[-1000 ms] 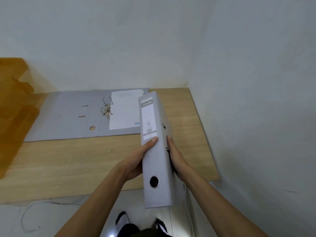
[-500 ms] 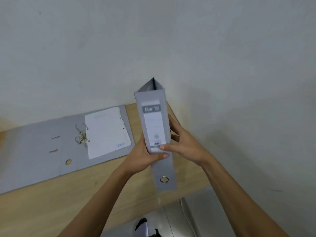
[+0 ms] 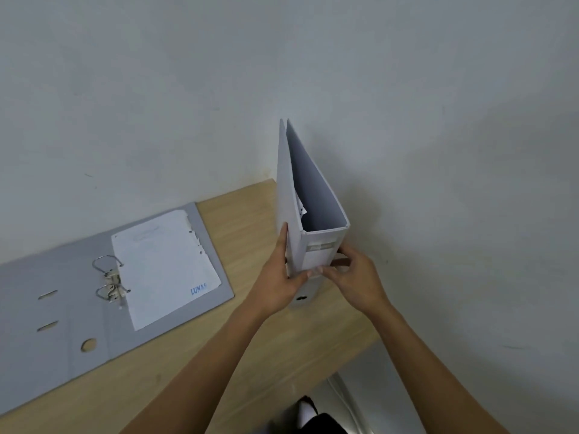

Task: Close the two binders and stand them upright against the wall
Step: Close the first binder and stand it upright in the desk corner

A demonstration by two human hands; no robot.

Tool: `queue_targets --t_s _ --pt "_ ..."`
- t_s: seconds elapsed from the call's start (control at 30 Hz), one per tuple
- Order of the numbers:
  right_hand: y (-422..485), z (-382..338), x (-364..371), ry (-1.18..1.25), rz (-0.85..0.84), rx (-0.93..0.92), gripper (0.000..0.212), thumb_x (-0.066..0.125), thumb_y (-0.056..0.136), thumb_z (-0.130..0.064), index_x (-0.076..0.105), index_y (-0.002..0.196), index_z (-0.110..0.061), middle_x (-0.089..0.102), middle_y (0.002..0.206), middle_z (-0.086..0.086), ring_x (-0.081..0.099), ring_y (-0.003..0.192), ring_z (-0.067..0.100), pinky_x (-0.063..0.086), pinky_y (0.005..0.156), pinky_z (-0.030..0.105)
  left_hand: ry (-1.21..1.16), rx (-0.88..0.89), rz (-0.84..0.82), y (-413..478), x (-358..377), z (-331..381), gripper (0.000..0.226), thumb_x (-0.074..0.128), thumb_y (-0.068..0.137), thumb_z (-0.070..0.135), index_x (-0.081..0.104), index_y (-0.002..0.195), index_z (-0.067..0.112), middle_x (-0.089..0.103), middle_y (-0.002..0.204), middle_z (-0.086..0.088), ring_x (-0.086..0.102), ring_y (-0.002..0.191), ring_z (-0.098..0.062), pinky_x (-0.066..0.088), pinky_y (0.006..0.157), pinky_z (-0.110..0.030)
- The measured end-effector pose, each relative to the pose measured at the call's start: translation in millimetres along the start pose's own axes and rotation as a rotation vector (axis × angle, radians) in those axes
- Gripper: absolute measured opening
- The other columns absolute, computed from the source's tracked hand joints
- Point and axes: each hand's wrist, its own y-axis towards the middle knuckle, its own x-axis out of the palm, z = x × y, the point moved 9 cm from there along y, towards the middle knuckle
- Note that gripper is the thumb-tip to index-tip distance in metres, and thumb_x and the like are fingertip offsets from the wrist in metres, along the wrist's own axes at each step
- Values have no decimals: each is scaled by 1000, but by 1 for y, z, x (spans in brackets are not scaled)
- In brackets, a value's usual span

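A closed grey binder (image 3: pixel 316 195) stands upright on the wooden table (image 3: pixel 250 333) near the right corner, its labelled spine facing me. My left hand (image 3: pixel 279 277) grips its left cover and my right hand (image 3: pixel 354 277) holds the spine's right edge. A second grey binder (image 3: pixel 56 311) lies open and flat on the left, its metal rings (image 3: pixel 109 281) open beside a white sheet of paper (image 3: pixel 166 264).
White walls (image 3: pixel 438 151) meet in a corner right behind the standing binder. The table's right edge ends near the right wall, with pale floor and a foot (image 3: pixel 308 408) below.
The closed binder went from tilted in the air, spine up, to standing on the table by the corner. Both hands moved forward with it.
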Motion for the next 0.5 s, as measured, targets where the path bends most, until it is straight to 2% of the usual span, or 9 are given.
queue_targets --t_s 0.07,0.13,0.2,0.3,0.43,0.5 --pt "8 7 -5 15 109 53 37 82 80 -19 65 113 -22 70 99 -3 69 84 13 57 68 16 8 -7 1 16 1 1 112 75 87 30 -9 161 27 34 161 6 44 140 -15 44 100 -14" --pt "13 17 -4 113 178 140 25 79 83 -17 59 98 -18 67 92 4 71 80 20 63 69 32 16 -8 13 30 0 1 115 76 85 35 -10 161 25 33 163 2 41 143 -18 44 109 -30" --pt "23 26 0 180 191 195 20 74 89 -14 54 87 -17 67 89 8 75 82 26 64 73 42 46 -12 18 46 0 2 116 75 85 36 -12 160 25 31 164 0 39 146 -21 42 114 -41" --pt "40 27 2 240 193 222 20 69 91 -15 52 83 -20 70 90 8 77 87 31 63 81 49 84 -15 22 66 -1 3 113 74 88 24 -14 160 21 29 164 -2 37 147 -25 39 116 -44" --pt "67 25 1 325 167 244 14 66 94 -16 56 87 -24 68 99 6 73 100 29 62 87 45 105 -26 42 93 -3 6 111 72 90 21 -14 160 20 32 162 -4 39 145 -25 42 114 -44" --pt "79 25 1 346 159 241 11 65 94 -17 59 90 -26 67 100 2 70 103 26 60 91 46 117 -20 55 107 -4 7 109 70 91 23 -14 160 21 29 163 -3 37 147 -25 39 115 -47"
